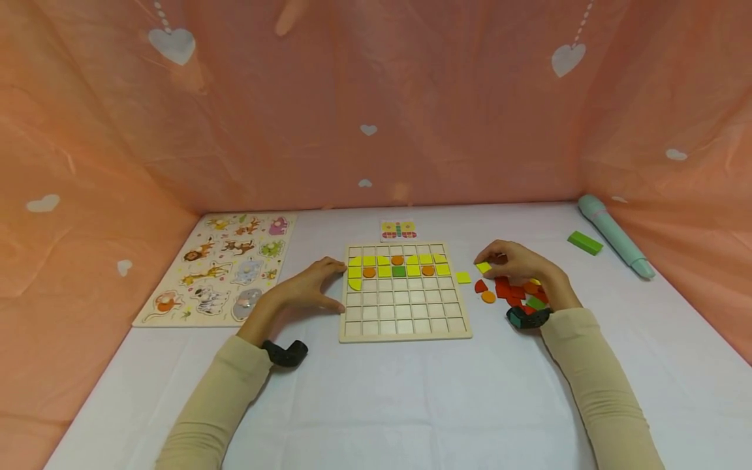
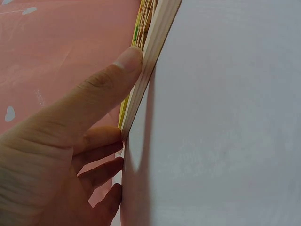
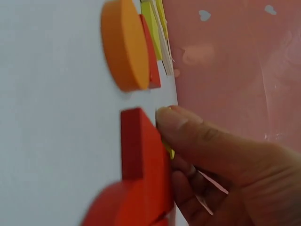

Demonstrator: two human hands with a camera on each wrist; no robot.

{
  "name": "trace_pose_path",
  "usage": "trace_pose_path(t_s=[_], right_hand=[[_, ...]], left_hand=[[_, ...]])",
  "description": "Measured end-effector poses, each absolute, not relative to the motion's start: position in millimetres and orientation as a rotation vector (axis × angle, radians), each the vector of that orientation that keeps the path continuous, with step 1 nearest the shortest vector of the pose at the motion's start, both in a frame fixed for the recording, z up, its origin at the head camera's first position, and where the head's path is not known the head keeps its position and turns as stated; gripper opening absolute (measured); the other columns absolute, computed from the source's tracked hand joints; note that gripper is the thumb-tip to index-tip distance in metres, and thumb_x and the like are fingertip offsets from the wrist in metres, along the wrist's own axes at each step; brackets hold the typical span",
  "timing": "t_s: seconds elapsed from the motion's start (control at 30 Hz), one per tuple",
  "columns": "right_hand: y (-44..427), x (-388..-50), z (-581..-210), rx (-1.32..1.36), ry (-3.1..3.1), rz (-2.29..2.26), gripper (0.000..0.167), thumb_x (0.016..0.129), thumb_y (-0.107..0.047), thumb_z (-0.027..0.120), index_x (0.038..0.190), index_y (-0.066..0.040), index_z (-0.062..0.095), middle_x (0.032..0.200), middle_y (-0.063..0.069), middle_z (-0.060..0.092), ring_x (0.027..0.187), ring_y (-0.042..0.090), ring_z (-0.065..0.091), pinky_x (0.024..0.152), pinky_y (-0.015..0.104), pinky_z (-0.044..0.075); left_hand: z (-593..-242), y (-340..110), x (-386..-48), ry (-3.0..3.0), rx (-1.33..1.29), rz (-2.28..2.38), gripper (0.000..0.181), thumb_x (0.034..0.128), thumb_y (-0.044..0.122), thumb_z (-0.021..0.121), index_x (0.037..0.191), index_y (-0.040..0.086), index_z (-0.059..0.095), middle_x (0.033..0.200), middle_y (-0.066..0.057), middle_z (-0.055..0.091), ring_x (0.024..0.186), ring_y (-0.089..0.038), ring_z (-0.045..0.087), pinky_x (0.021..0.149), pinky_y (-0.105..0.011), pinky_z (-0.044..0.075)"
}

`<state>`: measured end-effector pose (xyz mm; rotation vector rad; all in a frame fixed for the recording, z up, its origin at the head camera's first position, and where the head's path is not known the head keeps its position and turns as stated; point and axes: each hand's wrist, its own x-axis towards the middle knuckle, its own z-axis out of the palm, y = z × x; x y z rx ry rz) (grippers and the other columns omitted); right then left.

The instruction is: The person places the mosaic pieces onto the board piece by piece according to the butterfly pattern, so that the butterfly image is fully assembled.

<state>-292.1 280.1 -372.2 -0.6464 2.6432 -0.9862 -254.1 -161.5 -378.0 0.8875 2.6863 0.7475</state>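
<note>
My right hand (image 1: 516,262) pinches small yellow tile (image 1: 483,267), partly hidden, right of square pale-wood grid board (image 1: 405,328), level with its upper rows; loose yellow square (image 1: 463,277) between. My left hand (image 1: 308,287), thumb wide of fingers, touches board's left edge, farther from tile.

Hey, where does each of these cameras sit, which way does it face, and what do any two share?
Head: on the person's head, facing forward and down at the grid board; the left hand, right hand and both sleeves show.
Left wrist: on that wrist, looking past the left hand, which shows, to the board's edge.
Right wrist: on that wrist, looking past the right hand, which shows, to red pieces and an orange disc.
Shared: head and right wrist both show the right hand pinching a yellow tile.
</note>
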Motion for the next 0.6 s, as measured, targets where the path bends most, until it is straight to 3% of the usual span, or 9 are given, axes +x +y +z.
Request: trace_pose_path(t_s=[0.33,0.6], right_hand=[[255,-294,-362,-0.642,2.805,-0.939,0.029,0.086,-0.018,0.068,0.108,0.0,0.065,0.097,0.01,0.061,0.087,0.023,0.052,0.078,0.031,0.046],[180,-292,-337,-0.807,2.874,-1.082,0.028,0.087,-0.017,0.067,0.109,-0.001,0.066,0.102,0.014,0.061,0.085,0.025,0.06,0.075,0.036,0.052]], left_hand=[[-379,-162,-256,2.681,0.875,0.736,0.085,0.0712,0.034,0.08,0.137,-0.002,0.04,0.138,-0.017,0.039,0.132,-0.032,0.032,0.113,-0.045,0.022],[-381,-165,-257,2.663,0.942,0.775,0.085,0.0716,0.032,0.08,0.136,-0.006,0.04,0.135,-0.02,0.04,0.13,-0.035,0.033,0.112,-0.047,0.023]])
